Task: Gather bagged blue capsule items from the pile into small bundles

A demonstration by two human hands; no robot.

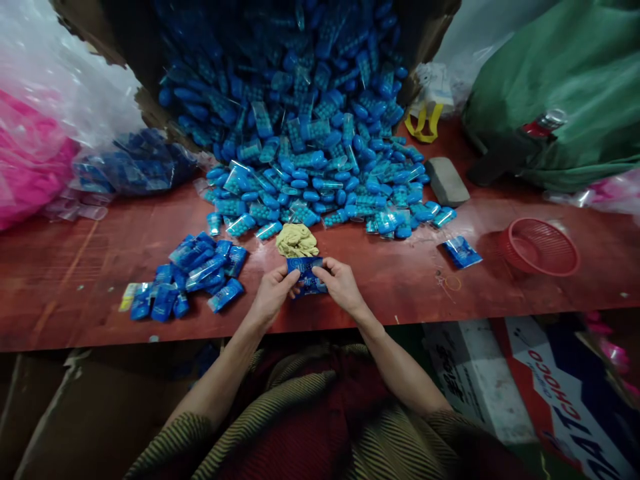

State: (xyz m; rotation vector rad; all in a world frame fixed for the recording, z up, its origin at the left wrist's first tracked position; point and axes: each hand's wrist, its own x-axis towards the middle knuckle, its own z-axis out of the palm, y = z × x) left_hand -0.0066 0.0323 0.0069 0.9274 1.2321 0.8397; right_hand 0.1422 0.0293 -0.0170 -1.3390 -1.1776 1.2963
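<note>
Between my two hands, near the front edge of the red table (380, 293), is a flat blue printed wrapper (313, 283). My left hand (277, 287) pinches its left side, and my right hand (341, 283) grips its right side near the top. Just behind the wrapper lies a crumpled pale yellow cloth or glove (297, 240). Left of my hands sits a small heap of blue wrapped packets (200, 267). Farther back, a large pile of clear containers with blue caps and small blue balls inside (310, 167) spills across the table.
A red plastic basket (540, 247), a single blue packet (461, 252) and a grey block (447, 180) lie to the right. Yellow-handled scissors (425, 125) are farther back. At the left stand a bag of blue wrappers (135, 163) and a pink bag (30, 160). Cartons (555, 393) stand below the table.
</note>
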